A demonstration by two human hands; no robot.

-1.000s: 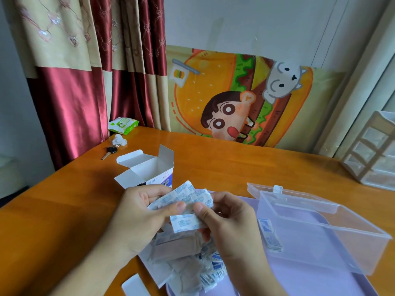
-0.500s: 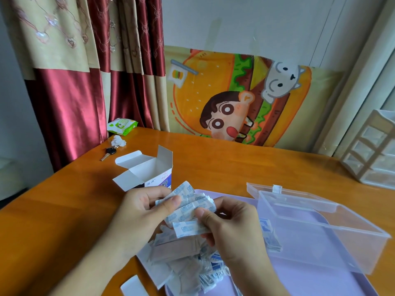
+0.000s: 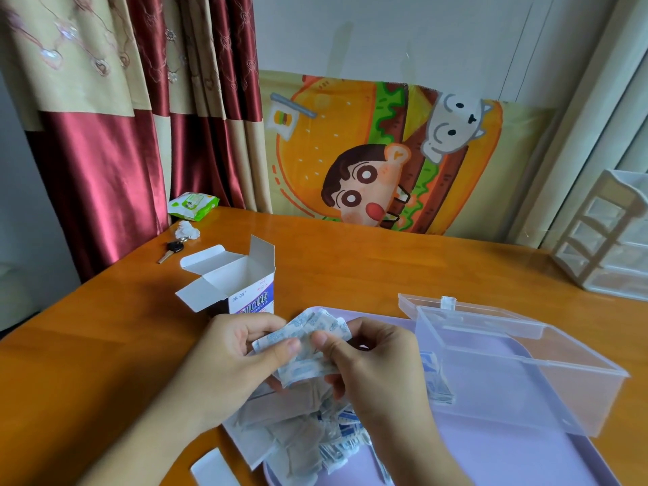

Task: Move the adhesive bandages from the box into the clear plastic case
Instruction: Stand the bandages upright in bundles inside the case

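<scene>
My left hand (image 3: 228, 359) and my right hand (image 3: 371, 359) both pinch a small bundle of white and blue wrapped adhesive bandages (image 3: 301, 349) above the front of a lilac tray (image 3: 508, 461). Below the hands lies a loose pile of bandages (image 3: 308, 433) spilling over the tray's left edge. The open white bandage box (image 3: 242, 285) stands upright just behind my left hand, flaps up. The clear plastic case (image 3: 519, 373) sits on the tray to the right, lid open behind it, with a few bandages (image 3: 434, 377) at its left end.
A key (image 3: 171, 249), a crumpled tissue (image 3: 187, 231) and a green wipes pack (image 3: 192, 205) lie at the table's far left by the curtain. A white drawer unit (image 3: 606, 236) stands at the far right. A white paper scrap (image 3: 214, 468) lies near the front edge.
Both hands have shifted the bundle slightly lower, my thumbs sliding over the bandages and squaring them together. The box, case and pile have not moved.
</scene>
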